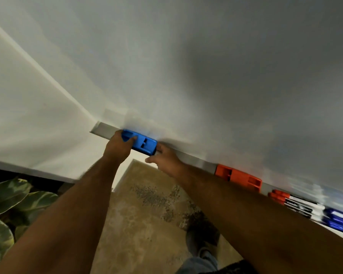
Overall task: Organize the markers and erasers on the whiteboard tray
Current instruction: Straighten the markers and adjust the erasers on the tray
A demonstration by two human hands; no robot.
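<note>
A blue eraser (144,143) lies on the grey whiteboard tray (194,160) near its left end. My left hand (118,147) grips the eraser's left end, thumb on top. My right hand (164,160) rests at the eraser's right end, fingers loosely apart, touching the tray edge. Further right on the tray sits an orange eraser (239,177). Past it lie red-capped markers (279,195) with white barrels, then blue-capped markers (337,220) at the frame's right edge.
The whiteboard (206,76) fills the upper view, with a white wall (28,115) to its left. Large green plant leaves (10,206) stand at the lower left. A beige tiled floor (145,214) and my shoe (202,242) lie below.
</note>
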